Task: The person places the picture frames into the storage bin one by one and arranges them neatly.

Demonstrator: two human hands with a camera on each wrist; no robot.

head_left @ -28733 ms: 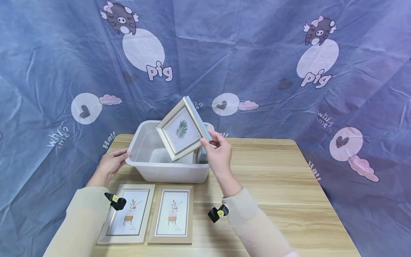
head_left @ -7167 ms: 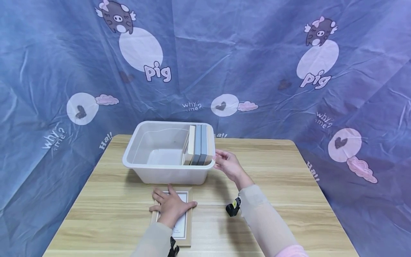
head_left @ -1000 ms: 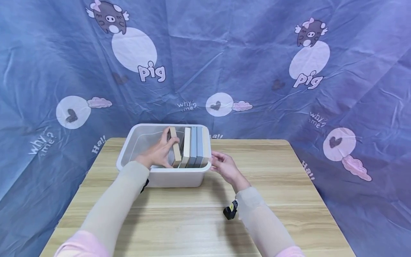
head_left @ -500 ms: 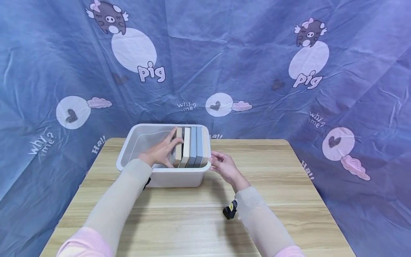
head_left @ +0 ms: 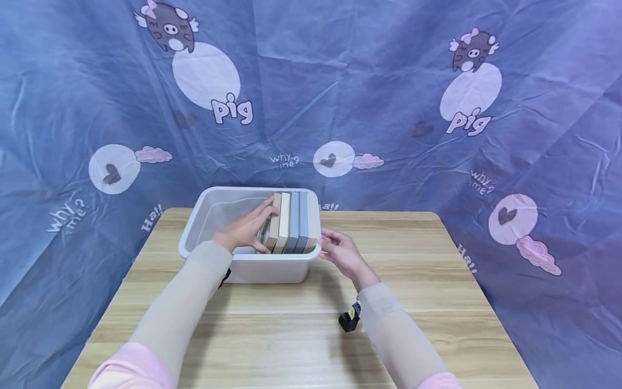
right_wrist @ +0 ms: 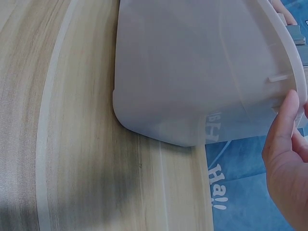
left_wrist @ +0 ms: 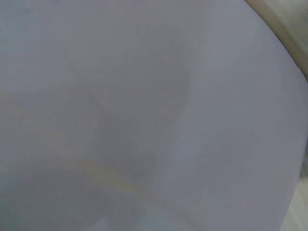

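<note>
In the head view, a white plastic bin [head_left: 269, 270] sits on the wooden table. Upright picture frames stand packed at its right end, among them blue ones [head_left: 298, 221] and a cream one [head_left: 283, 222]. My left hand [head_left: 245, 227] reaches inside and grips the leftmost beige picture frame [head_left: 275, 219], fingers over its top and far end, thumb at the near end. That frame stands against the cream one. My right hand [head_left: 340, 251] holds the bin's right rim; in the right wrist view its thumb lies below the rim [right_wrist: 284, 43]. The bin's wall [left_wrist: 144, 96] fills the left wrist view.
The light wooden table [head_left: 389, 248] extends in front of the bin and to its right. Behind it hangs a blue cloth [head_left: 301, 81] printed with pigs. A black wrist camera [head_left: 349, 319] is strapped at the right sleeve.
The two frames once flat on the table are gone from it. Over the last second my left hand has moved the tilted beige frame right, upright against the row. My right hand stays at the rim.
</note>
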